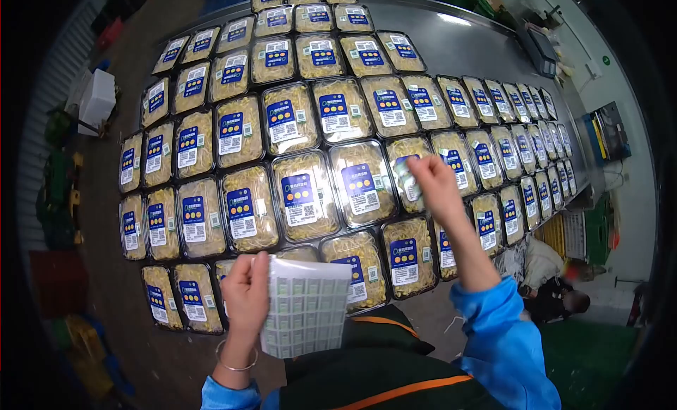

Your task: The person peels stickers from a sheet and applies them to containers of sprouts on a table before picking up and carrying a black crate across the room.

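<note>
Rows of clear-lidded trays of sprouts (305,196), each with a blue and white label, cover a metal table. My left hand (247,291) pinches the upper left edge of a sheet of small green stickers (307,308), held over the near edge of the trays. My right hand (436,184) is raised over the trays right of the middle, fingers pinched on a small greenish piece, blurred, that looks like a sticker (407,181). Many trays carry a small green sticker beside the label; the tray (362,181) left of my right hand shows none.
The metal table (451,38) shows at the back. A dark grey bin (541,50) stands at its far right corner. On the floor at left is a white foam box (97,102). Another person (557,302) is partly visible at lower right, near green crates (596,234).
</note>
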`<state>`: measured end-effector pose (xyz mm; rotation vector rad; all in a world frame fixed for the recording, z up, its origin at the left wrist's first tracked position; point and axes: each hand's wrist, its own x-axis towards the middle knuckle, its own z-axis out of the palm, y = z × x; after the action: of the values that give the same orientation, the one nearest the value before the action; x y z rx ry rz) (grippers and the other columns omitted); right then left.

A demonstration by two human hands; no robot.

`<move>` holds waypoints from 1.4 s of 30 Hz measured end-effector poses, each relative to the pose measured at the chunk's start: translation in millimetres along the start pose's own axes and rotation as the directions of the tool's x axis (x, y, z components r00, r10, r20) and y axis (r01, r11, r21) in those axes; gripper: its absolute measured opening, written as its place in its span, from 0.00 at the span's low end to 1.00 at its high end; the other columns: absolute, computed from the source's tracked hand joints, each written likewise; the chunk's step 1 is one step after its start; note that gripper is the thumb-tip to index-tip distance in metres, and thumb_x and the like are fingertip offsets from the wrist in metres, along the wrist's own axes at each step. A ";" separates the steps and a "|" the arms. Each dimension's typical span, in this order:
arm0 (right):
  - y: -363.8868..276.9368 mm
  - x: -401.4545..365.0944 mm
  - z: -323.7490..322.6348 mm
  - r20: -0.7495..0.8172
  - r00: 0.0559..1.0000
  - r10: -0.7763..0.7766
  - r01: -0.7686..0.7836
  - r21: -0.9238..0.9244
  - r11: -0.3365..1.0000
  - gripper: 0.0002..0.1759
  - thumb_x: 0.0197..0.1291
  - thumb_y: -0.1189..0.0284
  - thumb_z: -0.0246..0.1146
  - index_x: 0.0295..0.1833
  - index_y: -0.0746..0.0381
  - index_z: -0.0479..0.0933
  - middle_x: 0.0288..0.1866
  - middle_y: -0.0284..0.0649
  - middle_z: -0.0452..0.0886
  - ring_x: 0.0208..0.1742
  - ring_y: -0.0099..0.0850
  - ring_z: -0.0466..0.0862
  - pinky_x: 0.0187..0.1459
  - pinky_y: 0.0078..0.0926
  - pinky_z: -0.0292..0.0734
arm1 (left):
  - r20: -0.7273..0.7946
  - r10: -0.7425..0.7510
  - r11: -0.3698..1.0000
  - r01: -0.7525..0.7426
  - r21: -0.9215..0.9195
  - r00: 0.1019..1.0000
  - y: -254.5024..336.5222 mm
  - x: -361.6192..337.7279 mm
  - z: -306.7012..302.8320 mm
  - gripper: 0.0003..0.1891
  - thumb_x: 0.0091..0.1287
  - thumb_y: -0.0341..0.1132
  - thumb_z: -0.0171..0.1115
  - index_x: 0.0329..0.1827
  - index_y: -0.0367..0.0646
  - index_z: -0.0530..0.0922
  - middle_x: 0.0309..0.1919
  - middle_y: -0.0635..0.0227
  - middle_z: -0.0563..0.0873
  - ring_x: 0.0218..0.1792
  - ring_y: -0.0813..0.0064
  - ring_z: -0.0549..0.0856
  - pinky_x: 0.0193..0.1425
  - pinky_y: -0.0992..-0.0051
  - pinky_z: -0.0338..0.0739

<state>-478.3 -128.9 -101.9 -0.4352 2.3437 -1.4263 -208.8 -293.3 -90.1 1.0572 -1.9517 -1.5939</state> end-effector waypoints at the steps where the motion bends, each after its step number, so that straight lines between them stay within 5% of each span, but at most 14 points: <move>1: 27.0 26.8 -5.5 0.016 0.993 0.119 -0.120 0.110 0.987 0.18 0.58 0.59 0.61 0.30 0.66 0.73 0.22 0.32 0.74 0.24 0.19 0.69 0.26 0.19 0.66 | -0.005 -0.006 1.000 0.006 0.002 1.000 -2.2 -2.9 -5.9 0.15 0.66 0.32 0.55 0.21 0.38 0.68 0.15 0.81 0.67 0.20 0.93 0.61 0.20 0.85 0.53; 6: 100.6 92.9 5.4 -0.047 0.997 0.063 -0.078 -0.486 0.871 0.21 0.54 0.58 0.62 0.28 0.68 0.73 0.25 0.48 0.78 0.28 0.36 0.79 0.32 0.32 0.71 | -0.063 -0.016 0.998 0.019 0.055 0.998 4.6 -16.5 -20.3 0.13 0.66 0.33 0.55 0.23 0.38 0.71 0.17 0.81 0.69 0.21 0.93 0.62 0.22 0.86 0.56; 8: 81.7 84.8 3.3 0.006 1.000 -0.024 0.021 -0.728 0.685 0.24 0.51 0.55 0.64 0.27 0.69 0.73 0.27 0.53 0.78 0.33 0.45 0.80 0.35 0.36 0.72 | -0.119 -0.056 0.998 0.058 0.019 0.991 -0.8 -23.1 -25.9 0.12 0.67 0.33 0.54 0.25 0.39 0.71 0.18 0.81 0.69 0.21 0.93 0.63 0.23 0.87 0.56; 12: 57.2 35.1 -37.9 0.007 0.998 0.063 -0.058 -0.325 0.944 0.26 0.51 0.51 0.64 0.28 0.67 0.74 0.24 0.40 0.79 0.22 0.25 0.74 0.25 0.25 0.69 | -0.179 -0.003 0.999 0.011 0.044 0.984 -23.1 -32.5 -60.3 0.13 0.68 0.33 0.52 0.24 0.40 0.69 0.18 0.82 0.67 0.21 0.93 0.60 0.22 0.87 0.53; 13: 42.5 -0.9 -36.5 0.024 0.964 0.264 -0.256 -0.184 0.949 0.23 0.52 0.53 0.64 0.30 0.66 0.76 0.25 0.35 0.79 0.24 0.20 0.74 0.26 0.21 0.68 | -0.166 -0.011 0.999 0.019 0.043 0.986 -29.4 -33.8 -65.2 0.13 0.68 0.33 0.52 0.24 0.40 0.69 0.18 0.82 0.67 0.21 0.93 0.60 0.22 0.87 0.53; 16: 93.1 -70.2 -4.0 0.125 0.944 0.304 -0.319 0.118 0.940 0.13 0.52 0.65 0.65 0.35 0.65 0.78 0.27 0.31 0.79 0.29 0.20 0.76 0.30 0.19 0.70 | -0.259 -0.015 0.999 0.005 -0.042 0.966 -38.6 -31.6 -70.2 0.13 0.68 0.34 0.52 0.24 0.41 0.68 0.19 0.82 0.67 0.22 0.93 0.59 0.24 0.87 0.53; 20: 103.8 -87.3 18.1 0.001 0.986 0.167 -0.151 -0.414 0.898 0.15 0.51 0.66 0.66 0.36 0.67 0.74 0.24 0.35 0.75 0.25 0.21 0.74 0.26 0.23 0.69 | -0.162 0.005 0.999 -0.014 -0.049 0.987 -32.3 -29.2 -76.1 0.13 0.69 0.34 0.52 0.24 0.40 0.69 0.19 0.82 0.67 0.22 0.93 0.60 0.24 0.87 0.54; 23: 81.8 -97.8 10.4 -0.077 0.988 0.131 -0.152 -0.434 0.888 0.20 0.51 0.65 0.66 0.44 0.66 0.71 0.23 0.34 0.73 0.24 0.23 0.73 0.26 0.24 0.69 | -0.182 0.051 0.999 -0.051 0.008 0.982 -33.5 -29.2 -84.8 0.12 0.69 0.34 0.52 0.26 0.40 0.70 0.20 0.81 0.68 0.23 0.93 0.61 0.25 0.87 0.54; 25: 75.5 -110.9 30.4 0.153 0.982 0.109 -0.108 -0.017 0.994 0.21 0.53 0.66 0.65 0.49 0.65 0.68 0.24 0.34 0.71 0.26 0.21 0.73 0.29 0.21 0.70 | -0.220 0.043 0.999 -0.049 -0.019 0.974 -42.4 -32.0 -95.9 0.11 0.68 0.33 0.52 0.27 0.40 0.71 0.20 0.81 0.69 0.23 0.92 0.61 0.25 0.87 0.54; 27: 48.4 -128.1 68.8 0.379 0.917 0.126 -0.185 0.124 0.975 0.18 0.53 0.70 0.64 0.47 0.65 0.68 0.25 0.34 0.72 0.27 0.21 0.74 0.30 0.21 0.70 | -0.208 0.056 0.998 -0.056 0.006 0.977 -44.8 -35.6 -103.6 0.10 0.68 0.33 0.52 0.27 0.39 0.71 0.21 0.81 0.70 0.24 0.93 0.62 0.25 0.88 0.56; 29: 54.4 -127.0 105.1 0.377 0.918 0.120 -0.134 0.012 0.991 0.15 0.53 0.74 0.63 0.46 0.62 0.70 0.26 0.32 0.73 0.27 0.18 0.72 0.29 0.16 0.68 | -0.171 0.036 0.996 -0.048 -0.071 0.985 -41.2 -42.9 -104.7 0.10 0.68 0.32 0.53 0.27 0.39 0.71 0.21 0.81 0.71 0.24 0.93 0.64 0.26 0.89 0.57; 33: 57.8 -127.1 107.2 0.192 0.966 -0.171 0.250 -0.538 0.805 0.17 0.49 0.74 0.64 0.45 0.61 0.70 0.33 0.40 0.75 0.33 0.37 0.78 0.36 0.31 0.72 | -0.183 0.066 0.997 -0.072 -0.024 0.981 -44.2 -53.4 -126.7 0.07 0.67 0.31 0.54 0.33 0.37 0.75 0.22 0.80 0.73 0.24 0.94 0.67 0.26 0.89 0.60; 36: 43.5 -83.1 83.1 0.227 0.971 -0.072 0.111 -0.167 0.980 0.18 0.48 0.72 0.67 0.45 0.61 0.71 0.34 0.29 0.73 0.31 0.17 0.72 0.34 0.17 0.69 | -0.132 -0.010 0.994 -0.006 -0.113 0.991 -49.1 -55.8 -138.3 0.05 0.64 0.28 0.57 0.38 0.36 0.77 0.24 0.78 0.76 0.24 0.93 0.69 0.26 0.90 0.62; 42: 22.6 38.2 92.6 0.289 0.953 -0.093 0.121 -0.080 0.989 0.16 0.48 0.79 0.60 0.46 0.65 0.71 0.39 0.35 0.75 0.35 0.24 0.75 0.39 0.21 0.72 | 0.094 -0.101 0.985 0.113 -0.133 0.991 -38.5 -51.9 -131.3 0.06 0.59 0.23 0.60 0.39 0.36 0.79 0.26 0.77 0.76 0.21 0.96 0.68 0.21 0.92 0.58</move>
<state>-471.7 -208.1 -167.0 -0.7530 2.1881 -1.2050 -70.5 -340.8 -84.3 1.0687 -1.8348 -1.8329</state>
